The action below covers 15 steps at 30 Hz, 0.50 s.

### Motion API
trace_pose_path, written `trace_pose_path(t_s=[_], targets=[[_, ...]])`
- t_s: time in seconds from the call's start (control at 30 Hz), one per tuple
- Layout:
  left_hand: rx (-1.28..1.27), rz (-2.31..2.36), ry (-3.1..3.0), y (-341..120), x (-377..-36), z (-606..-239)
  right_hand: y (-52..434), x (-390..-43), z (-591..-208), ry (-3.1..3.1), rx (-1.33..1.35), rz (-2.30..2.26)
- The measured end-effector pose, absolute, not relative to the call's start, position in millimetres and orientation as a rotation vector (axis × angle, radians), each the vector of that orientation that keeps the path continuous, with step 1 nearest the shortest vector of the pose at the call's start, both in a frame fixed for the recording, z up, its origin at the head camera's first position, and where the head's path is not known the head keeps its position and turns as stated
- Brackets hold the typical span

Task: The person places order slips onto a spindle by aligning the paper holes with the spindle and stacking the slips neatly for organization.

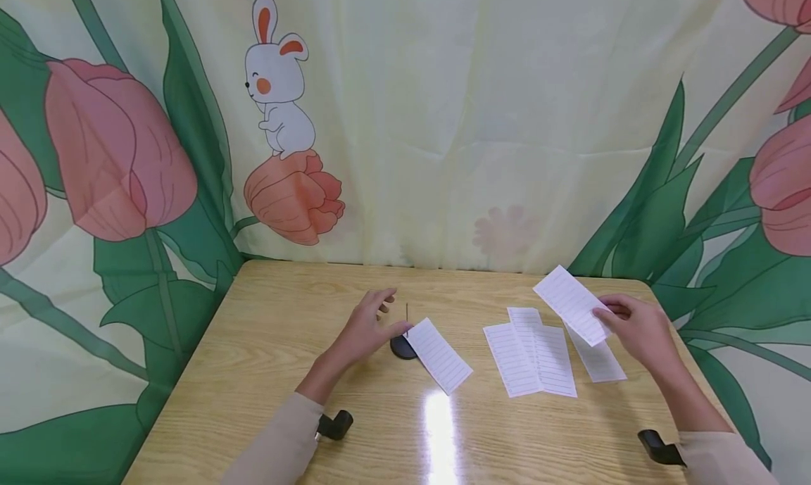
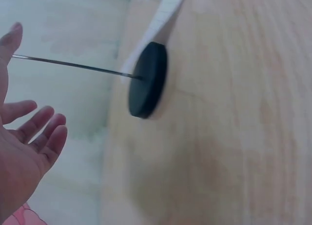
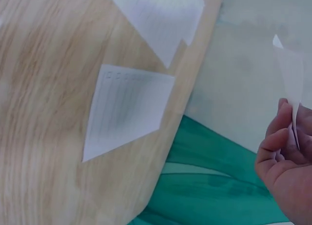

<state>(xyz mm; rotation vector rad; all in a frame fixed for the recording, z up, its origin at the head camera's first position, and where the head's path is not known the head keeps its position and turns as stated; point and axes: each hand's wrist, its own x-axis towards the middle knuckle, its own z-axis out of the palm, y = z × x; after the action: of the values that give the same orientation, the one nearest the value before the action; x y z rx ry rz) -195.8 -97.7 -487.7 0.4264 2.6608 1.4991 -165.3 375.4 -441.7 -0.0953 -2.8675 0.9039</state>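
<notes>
The left hand [image 1: 367, 326], fingers loosely spread and empty, is at ten o'clock of the spike stand [image 1: 403, 348]. At the stand's four o'clock lies a paper slip [image 1: 439, 358]; whether it is pierced, I cannot tell. Farther, at three, are overlapping slips [image 1: 533, 358]. The right hand [image 1: 636, 330] pinches a raised slip [image 1: 567, 303], with a loose slip [image 1: 600, 364] on the table [image 1: 507, 436] at its eight o'clock.
</notes>
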Motion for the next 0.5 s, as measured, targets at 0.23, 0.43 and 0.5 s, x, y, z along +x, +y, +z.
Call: trace_pose_path(t_s=[0.23,0.43,0.5], targets=[[0.528,1.554,2.693,-95,-198,-466,359,-164,-429,-2.853,-0.020,0.901],[0.587,1.539,2.739,-90,-200,-454,341,-163,-417,-2.848,0.042,0.940],[0.610,1.544,2.743,-88,-201,-452,335,-163,-414,-2.855,0.055,0.959]])
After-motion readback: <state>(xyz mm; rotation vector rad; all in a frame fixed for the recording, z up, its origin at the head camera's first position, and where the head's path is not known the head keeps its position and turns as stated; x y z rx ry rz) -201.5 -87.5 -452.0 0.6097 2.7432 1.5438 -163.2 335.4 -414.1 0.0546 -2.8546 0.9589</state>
